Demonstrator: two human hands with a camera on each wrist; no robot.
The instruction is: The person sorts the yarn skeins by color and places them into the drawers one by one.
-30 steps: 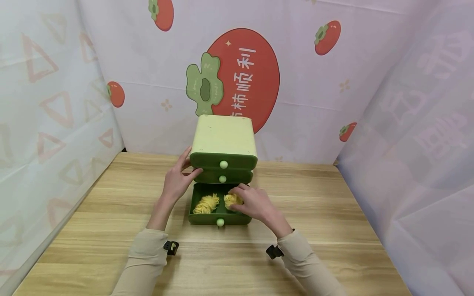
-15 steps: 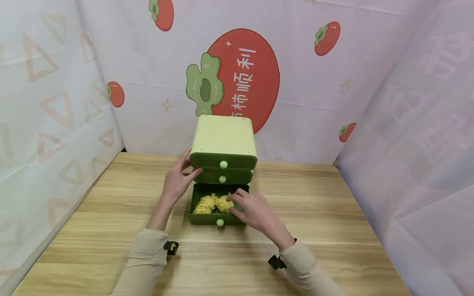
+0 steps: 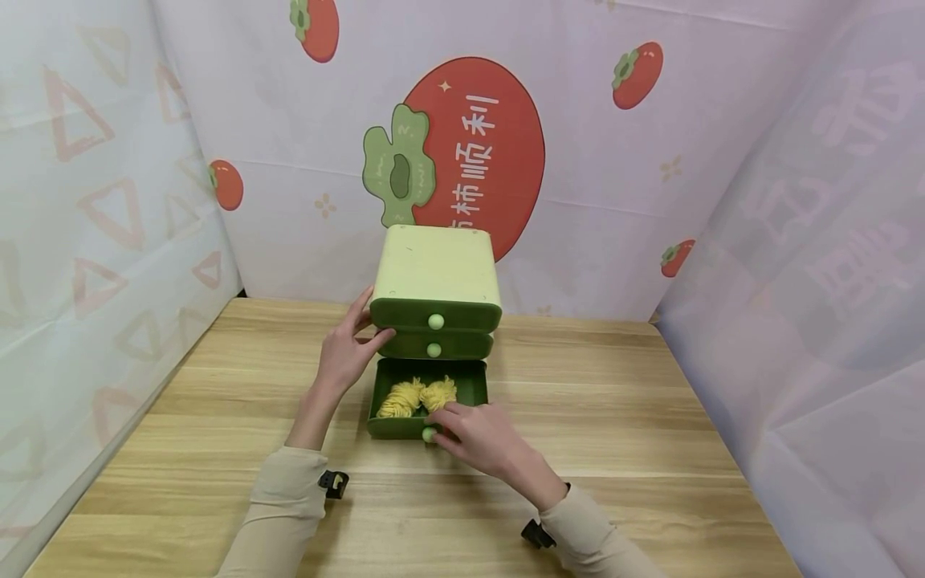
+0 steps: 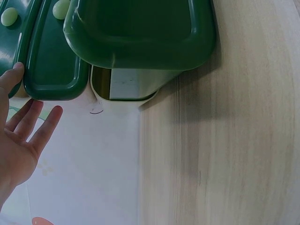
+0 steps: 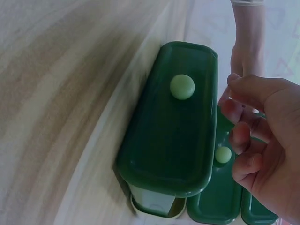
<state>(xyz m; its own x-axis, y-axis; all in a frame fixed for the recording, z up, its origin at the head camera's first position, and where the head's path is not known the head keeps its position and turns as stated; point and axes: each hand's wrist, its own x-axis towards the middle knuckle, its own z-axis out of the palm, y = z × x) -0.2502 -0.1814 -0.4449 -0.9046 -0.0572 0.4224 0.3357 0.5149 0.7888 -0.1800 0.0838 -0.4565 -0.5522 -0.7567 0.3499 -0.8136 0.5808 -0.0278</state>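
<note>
A small drawer cabinet with a pale green top (image 3: 438,261) has dark green drawer fronts with round light green knobs. Its bottom drawer (image 3: 470,393) is pulled out and holds two yellow yarn bundles, the left bundle (image 3: 399,400) and the right bundle (image 3: 438,395), side by side. My left hand (image 3: 343,356) steadies the cabinet's left side, its thumb at the front of the drawers and its fingers extended. Over the bottom drawer's front edge is my right hand (image 3: 480,437), fingers loosely bent. In the right wrist view its fingertips are apart from the bottom knob (image 5: 182,87).
The cabinet stands on a wooden table (image 3: 621,449) near a fabric backdrop (image 3: 592,241) printed with tomatoes. Fabric walls rise at left and right. The middle drawer (image 3: 405,345) and the top drawer (image 3: 405,311) are closed.
My right hand has shifted the right yarn bundle left against the other one and let it go. It has then moved toward me, to the drawer's front edge. My left hand has stayed put.
</note>
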